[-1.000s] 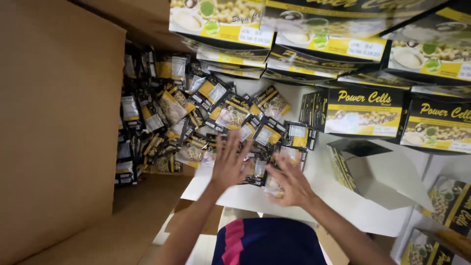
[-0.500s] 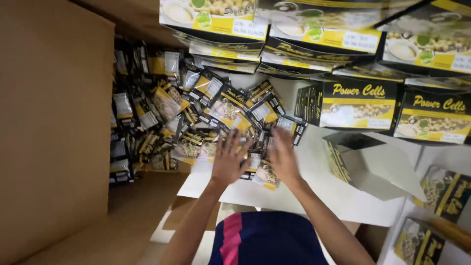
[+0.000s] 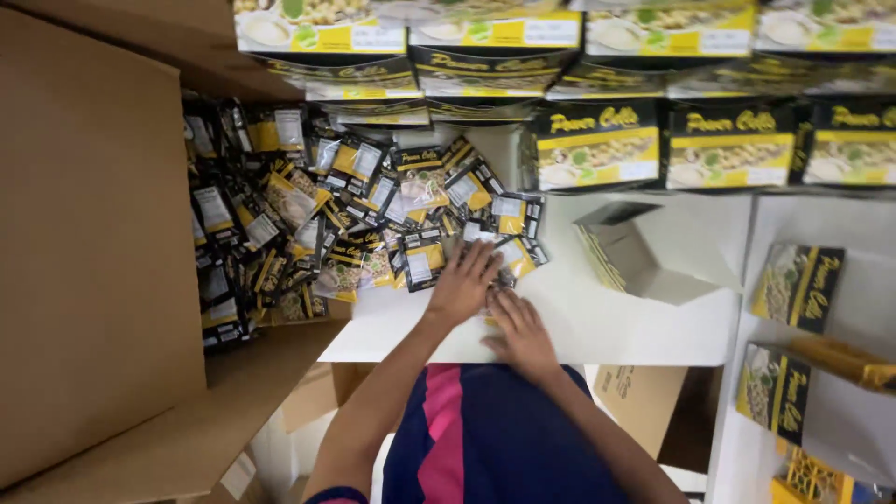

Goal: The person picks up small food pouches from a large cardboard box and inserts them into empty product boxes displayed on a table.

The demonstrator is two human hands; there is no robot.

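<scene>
Both hands lie flat, fingers spread and gripping nothing, on a few small black-and-yellow sachets at the centre of the frame: the left hand [image 3: 464, 283] presses down on the near edge of the sachet pile [image 3: 336, 219], while the right hand [image 3: 519, 329] rests just below and beside it, covering a sachet [image 3: 505, 278] of which only a corner shows between the two hands. That pile spreads from the hands toward the upper left across a white table [image 3: 607, 327]. Right of the hands stands an open empty carton [image 3: 625, 254], its flap raised. Above, along the top of the frame, printed black-and-yellow boxes [image 3: 597, 145] sit stacked in rows. A large brown cardboard panel [image 3: 93, 252] fills the left side.
</scene>
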